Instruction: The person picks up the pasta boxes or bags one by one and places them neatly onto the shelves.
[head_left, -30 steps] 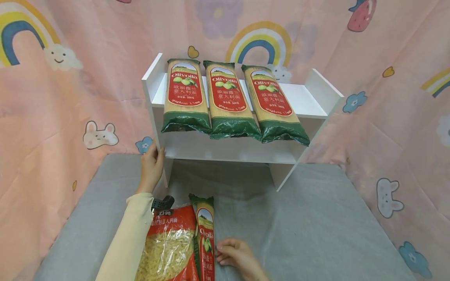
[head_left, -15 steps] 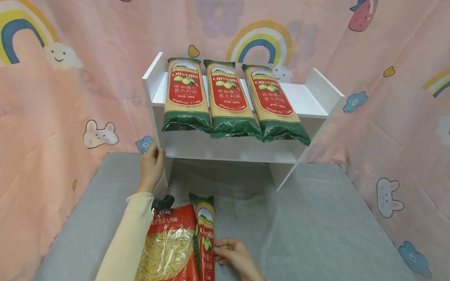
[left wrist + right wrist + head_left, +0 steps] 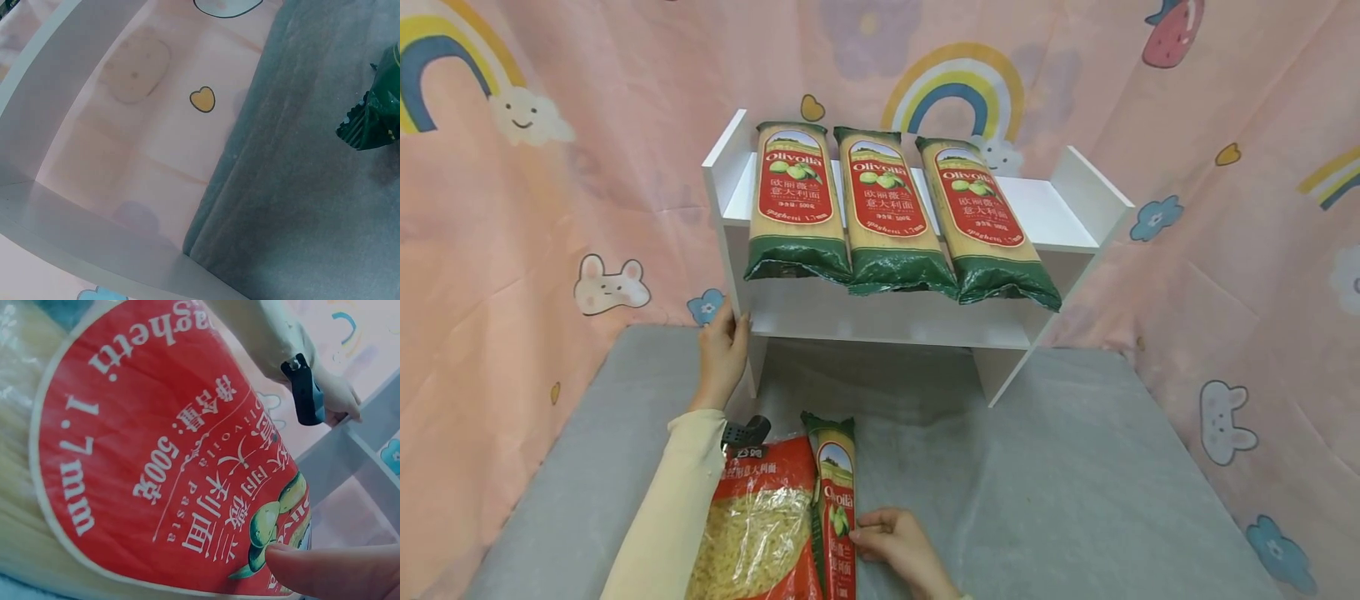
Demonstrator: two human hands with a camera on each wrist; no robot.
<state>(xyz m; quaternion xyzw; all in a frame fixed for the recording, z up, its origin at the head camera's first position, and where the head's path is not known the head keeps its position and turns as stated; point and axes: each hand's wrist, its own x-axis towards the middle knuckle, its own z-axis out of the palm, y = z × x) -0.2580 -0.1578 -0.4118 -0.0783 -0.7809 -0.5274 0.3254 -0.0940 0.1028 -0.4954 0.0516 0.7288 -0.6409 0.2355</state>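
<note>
One right hand point(image 3: 895, 546) sits low in the head view, its fingers curled against the right edge of a spaghetti packet point(image 3: 837, 508) and gripping it, with a fingertip point(image 3: 331, 570) pressed on the label in the right wrist view. That packet lies lengthwise on the grey cloth point(image 3: 1037, 500) at the near edge, turned partly on its side. It is long and narrow, with a dark green crimped top end, a red label bearing white "Olivoila" lettering, a picture of green olives, Chinese characters and the marks "500g" and "1.7 mm"; pale yellow strands show through the clear film beside the label. Touching its left side lies a red bag of short pasta point(image 3: 760, 525), whose clear window shows small yellow pieces.

The left hand point(image 3: 722, 354), in a cream sleeve point(image 3: 673, 500) with a black strap point(image 3: 745, 433) at the wrist, reaches farther out and rests with relaxed fingers and thumb against the left side panel of a white shelf unit point(image 3: 730, 208). Three matching spaghetti packets point(image 3: 887, 212) lie side by side on the upper shelf, their green ends hanging over its front edge. Behind and around everything hangs a pink curtain point(image 3: 550, 208) printed with rainbows, clouds, rabbits and flowers.
</note>
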